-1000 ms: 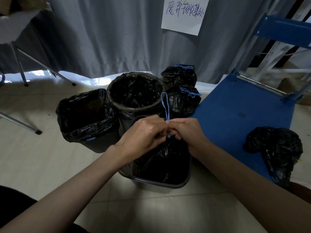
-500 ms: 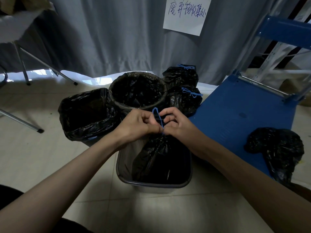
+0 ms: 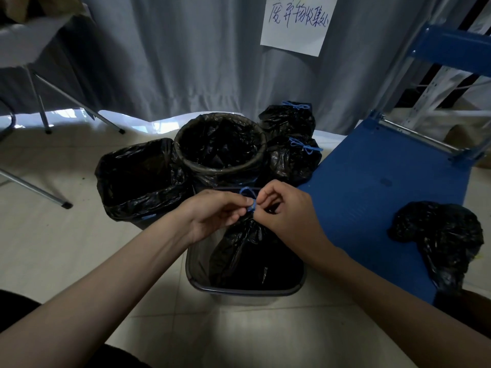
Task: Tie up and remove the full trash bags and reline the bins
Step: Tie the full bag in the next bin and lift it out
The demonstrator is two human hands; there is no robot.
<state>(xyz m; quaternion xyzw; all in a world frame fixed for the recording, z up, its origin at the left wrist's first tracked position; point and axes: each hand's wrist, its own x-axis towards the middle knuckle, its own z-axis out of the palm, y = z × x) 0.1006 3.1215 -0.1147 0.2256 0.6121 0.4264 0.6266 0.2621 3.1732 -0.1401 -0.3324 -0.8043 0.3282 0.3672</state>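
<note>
On a pale tiled floor (image 3: pixel 53 248) before a grey pleated curtain (image 3: pixel 186 62), a crinkled glossy black plastic trash bag (image 3: pixel 247 251) sits gathered at its neck inside a grey rectangular bin (image 3: pixel 202 284) at frame centre, and the left hand (image 3: pixel 212 213) and right hand (image 3: pixel 287 211) both pinch its thin blue drawstring (image 3: pixel 249 200) just above the neck. Behind stand a square lined bin (image 3: pixel 140 179) at left, a round lined bin (image 3: pixel 220 147), and two tied black bags (image 3: pixel 289 144) crowding a flat blue platform cart (image 3: pixel 372 195), where another crumpled black bag (image 3: pixel 438 235) lies at right.
</note>
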